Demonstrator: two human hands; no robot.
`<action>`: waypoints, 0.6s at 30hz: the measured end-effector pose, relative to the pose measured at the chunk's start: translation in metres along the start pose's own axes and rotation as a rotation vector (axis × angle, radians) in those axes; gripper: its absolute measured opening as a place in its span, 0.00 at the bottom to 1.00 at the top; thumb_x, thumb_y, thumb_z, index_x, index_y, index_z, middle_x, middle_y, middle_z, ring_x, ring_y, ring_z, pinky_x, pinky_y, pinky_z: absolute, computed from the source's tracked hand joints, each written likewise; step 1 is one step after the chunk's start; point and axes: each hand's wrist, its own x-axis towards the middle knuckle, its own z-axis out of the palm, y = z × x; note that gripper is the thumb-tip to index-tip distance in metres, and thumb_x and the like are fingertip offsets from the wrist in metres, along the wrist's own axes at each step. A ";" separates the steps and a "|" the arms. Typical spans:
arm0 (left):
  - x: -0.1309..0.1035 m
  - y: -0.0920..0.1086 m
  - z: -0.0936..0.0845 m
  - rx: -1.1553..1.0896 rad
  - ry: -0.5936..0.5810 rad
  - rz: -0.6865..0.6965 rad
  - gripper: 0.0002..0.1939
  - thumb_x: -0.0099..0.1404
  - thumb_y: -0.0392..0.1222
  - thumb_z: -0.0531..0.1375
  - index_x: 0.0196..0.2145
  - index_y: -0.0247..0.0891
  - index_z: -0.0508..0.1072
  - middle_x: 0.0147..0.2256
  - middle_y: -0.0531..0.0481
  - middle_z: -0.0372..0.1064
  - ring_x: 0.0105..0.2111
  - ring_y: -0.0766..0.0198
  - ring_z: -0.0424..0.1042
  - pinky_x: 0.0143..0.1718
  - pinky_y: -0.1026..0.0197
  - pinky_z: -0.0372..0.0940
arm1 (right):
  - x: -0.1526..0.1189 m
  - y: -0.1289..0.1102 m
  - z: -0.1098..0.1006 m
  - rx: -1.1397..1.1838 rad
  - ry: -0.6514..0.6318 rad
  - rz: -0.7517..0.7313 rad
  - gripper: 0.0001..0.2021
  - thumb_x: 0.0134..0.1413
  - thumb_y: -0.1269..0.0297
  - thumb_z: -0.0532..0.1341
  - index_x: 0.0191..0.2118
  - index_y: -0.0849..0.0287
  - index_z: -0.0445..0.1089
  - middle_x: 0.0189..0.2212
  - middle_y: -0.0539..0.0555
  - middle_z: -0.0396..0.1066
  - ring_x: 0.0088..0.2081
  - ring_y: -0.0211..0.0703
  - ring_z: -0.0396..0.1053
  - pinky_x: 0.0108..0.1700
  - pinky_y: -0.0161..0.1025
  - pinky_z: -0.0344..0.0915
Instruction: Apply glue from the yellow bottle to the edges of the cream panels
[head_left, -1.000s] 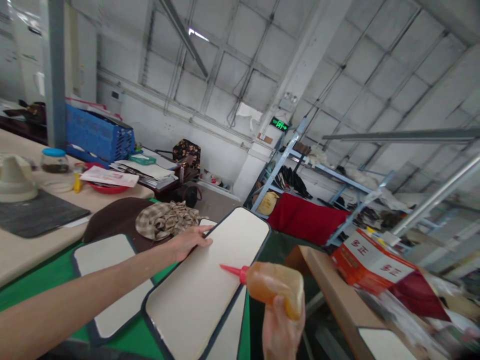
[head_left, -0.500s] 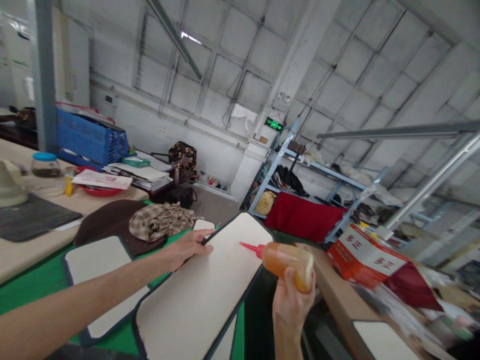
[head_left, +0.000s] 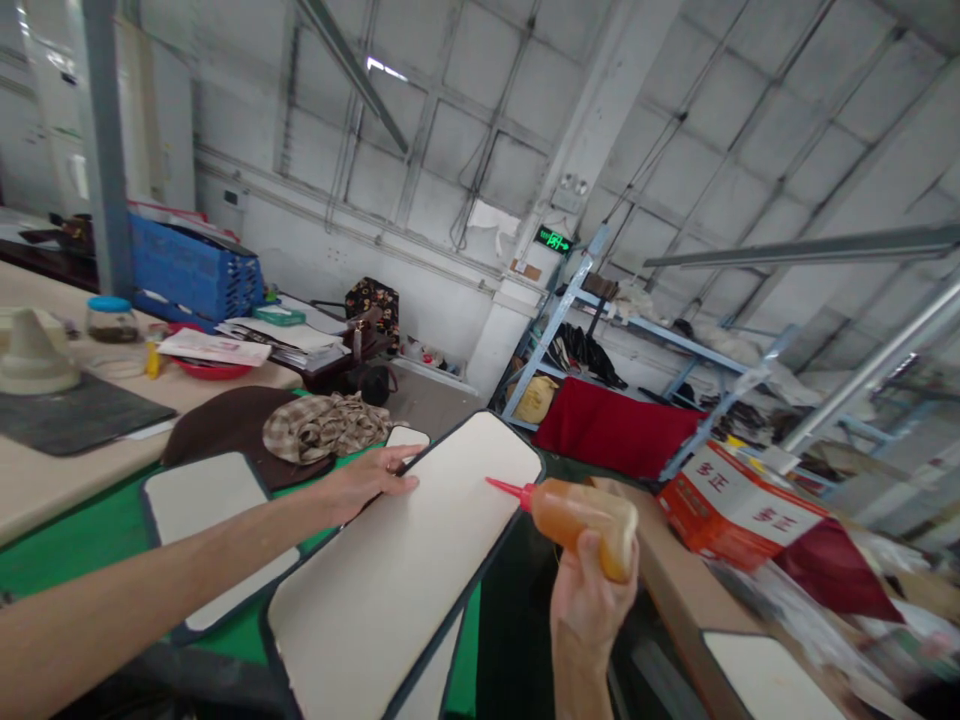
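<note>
The green tabletop (head_left: 60,540) runs across the lower left, and an open box (head_left: 697,590) stands off its right edge. Above the tabletop, the big panel (head_left: 390,580), white with a dark rim, is held tilted, its far right corner out past the tabletop's right edge; a lower panel (head_left: 439,670) shows beneath, though whether the two touch is hidden. A side panel (head_left: 199,495) lies toward the tabletop's left, near a brown cloth (head_left: 225,430) with a checked cloth (head_left: 322,425) on it. The right hand (head_left: 592,600) has its grip closed round the base of the amber bottle (head_left: 574,515); the left hand (head_left: 364,488) has its grip pinching the big panel's left edge, thumb on the white face. Smallest, the red nozzle (head_left: 510,488) points over that face near its right edge; contact is unclear. A hard squeeze could flood one spot, a drifting nozzle could drip past the rim, and, with only one edge seen pinched, the big panel could swing or slip, likely smearing the face.
</note>
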 end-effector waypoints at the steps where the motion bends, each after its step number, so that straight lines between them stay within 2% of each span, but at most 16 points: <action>1: 0.001 0.000 -0.001 -0.021 -0.002 0.004 0.46 0.37 0.38 0.77 0.57 0.34 0.73 0.39 0.42 0.80 0.35 0.51 0.79 0.34 0.58 0.73 | -0.004 0.002 -0.003 -0.005 -0.014 0.017 0.26 0.43 0.55 0.72 0.48 0.54 0.65 0.43 0.52 0.71 0.42 0.46 0.70 0.50 0.49 0.68; 5: 0.005 0.002 -0.012 -0.046 0.095 0.043 0.46 0.36 0.36 0.77 0.56 0.34 0.73 0.37 0.43 0.80 0.31 0.53 0.79 0.32 0.59 0.73 | -0.047 0.015 -0.018 -0.013 -0.147 0.220 0.28 0.42 0.54 0.73 0.48 0.56 0.67 0.42 0.53 0.73 0.40 0.45 0.72 0.44 0.43 0.71; 7: 0.006 0.004 -0.017 -0.048 0.143 0.064 0.45 0.37 0.35 0.77 0.55 0.35 0.72 0.38 0.44 0.80 0.31 0.54 0.79 0.32 0.60 0.73 | -0.059 0.014 -0.018 0.034 -0.178 0.317 0.29 0.40 0.53 0.74 0.48 0.57 0.68 0.40 0.53 0.74 0.38 0.45 0.73 0.41 0.41 0.71; 9: 0.005 0.009 -0.019 -0.052 0.159 0.066 0.44 0.39 0.34 0.77 0.56 0.35 0.72 0.38 0.45 0.80 0.31 0.55 0.79 0.32 0.60 0.73 | -0.056 0.008 -0.009 0.095 -0.147 0.328 0.28 0.40 0.53 0.74 0.47 0.58 0.69 0.38 0.54 0.75 0.37 0.45 0.73 0.40 0.41 0.72; 13: 0.008 0.028 -0.025 -0.068 0.192 0.080 0.41 0.47 0.28 0.73 0.59 0.33 0.69 0.36 0.46 0.80 0.31 0.57 0.78 0.34 0.60 0.73 | -0.034 0.001 0.012 0.159 -0.085 0.263 0.25 0.43 0.55 0.74 0.47 0.58 0.70 0.38 0.53 0.76 0.39 0.45 0.74 0.43 0.43 0.72; 15: 0.014 0.041 -0.038 -0.062 0.235 0.151 0.39 0.52 0.26 0.69 0.61 0.33 0.67 0.36 0.48 0.80 0.32 0.59 0.77 0.35 0.62 0.72 | -0.030 0.004 0.016 0.149 -0.117 0.287 0.26 0.42 0.56 0.74 0.47 0.58 0.71 0.38 0.54 0.77 0.39 0.46 0.74 0.43 0.45 0.72; 18: 0.030 0.054 -0.074 -0.038 0.343 0.273 0.39 0.54 0.27 0.68 0.63 0.33 0.65 0.34 0.50 0.79 0.31 0.63 0.75 0.35 0.63 0.71 | -0.030 0.013 0.013 0.094 -0.149 0.264 0.22 0.46 0.57 0.73 0.46 0.58 0.72 0.37 0.54 0.77 0.38 0.48 0.75 0.42 0.47 0.73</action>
